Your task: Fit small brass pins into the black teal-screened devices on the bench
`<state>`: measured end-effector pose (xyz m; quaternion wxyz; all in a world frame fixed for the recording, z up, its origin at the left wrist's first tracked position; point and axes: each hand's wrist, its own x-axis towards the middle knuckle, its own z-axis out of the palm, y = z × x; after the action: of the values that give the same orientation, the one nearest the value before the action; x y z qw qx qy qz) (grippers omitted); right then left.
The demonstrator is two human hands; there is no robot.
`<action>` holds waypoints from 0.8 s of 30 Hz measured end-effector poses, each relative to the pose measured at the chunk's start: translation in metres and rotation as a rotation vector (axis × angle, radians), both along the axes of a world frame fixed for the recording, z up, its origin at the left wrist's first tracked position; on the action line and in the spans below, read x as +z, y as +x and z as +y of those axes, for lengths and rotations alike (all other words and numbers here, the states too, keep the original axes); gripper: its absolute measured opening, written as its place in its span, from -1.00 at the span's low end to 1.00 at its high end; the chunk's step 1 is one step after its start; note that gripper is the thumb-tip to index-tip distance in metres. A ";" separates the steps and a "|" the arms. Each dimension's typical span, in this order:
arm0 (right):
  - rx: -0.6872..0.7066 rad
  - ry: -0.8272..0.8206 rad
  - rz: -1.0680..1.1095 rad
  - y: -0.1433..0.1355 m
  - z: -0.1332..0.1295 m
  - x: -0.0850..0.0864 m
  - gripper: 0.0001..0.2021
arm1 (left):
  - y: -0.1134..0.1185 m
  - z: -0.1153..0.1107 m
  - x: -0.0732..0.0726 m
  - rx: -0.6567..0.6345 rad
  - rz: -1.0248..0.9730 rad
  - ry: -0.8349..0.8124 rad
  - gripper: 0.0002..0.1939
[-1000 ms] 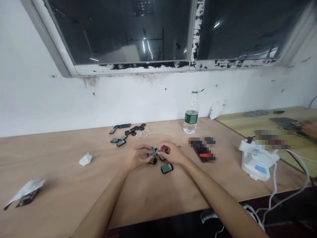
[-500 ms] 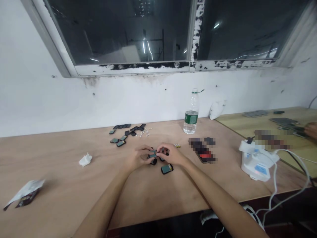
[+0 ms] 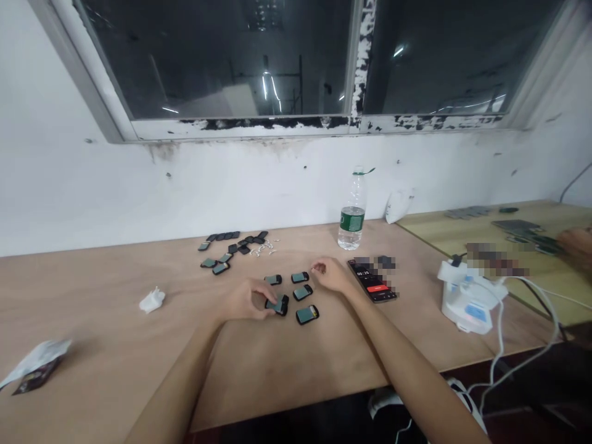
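My left hand grips a small black-edged case with a grey-green face by its sides, low over the table. My right hand is to the right, its thumb and fingertips curled together; whatever is in them is too small to make out. Between and in front of my hands lie similar cases, among them an upper one, a middle one and a lower one with a yellow patch at its end. Another case sits just beyond my left fingers.
Farther back are several black pieces and small white bits. A water bottle stands near the wall. A phone and a white power strip with cables lie right. Crumpled tissue is left. Another person's hand shows far right.
My hands have moved apart. The right one left the case held by the left and went right, over where small yellow-and-white pieces lay. The left hand lowered its case slightly.
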<state>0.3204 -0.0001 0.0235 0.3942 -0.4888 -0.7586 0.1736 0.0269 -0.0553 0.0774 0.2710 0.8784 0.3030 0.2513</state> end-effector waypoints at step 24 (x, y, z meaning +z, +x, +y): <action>-0.155 0.140 0.002 0.009 0.016 -0.017 -0.83 | -0.005 0.007 -0.036 -0.043 0.105 -0.136 -0.41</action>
<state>0.3297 0.0163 0.0069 0.4406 -0.5171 -0.7283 0.0897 0.0224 -0.0481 0.0413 0.3191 0.8762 0.3143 0.1780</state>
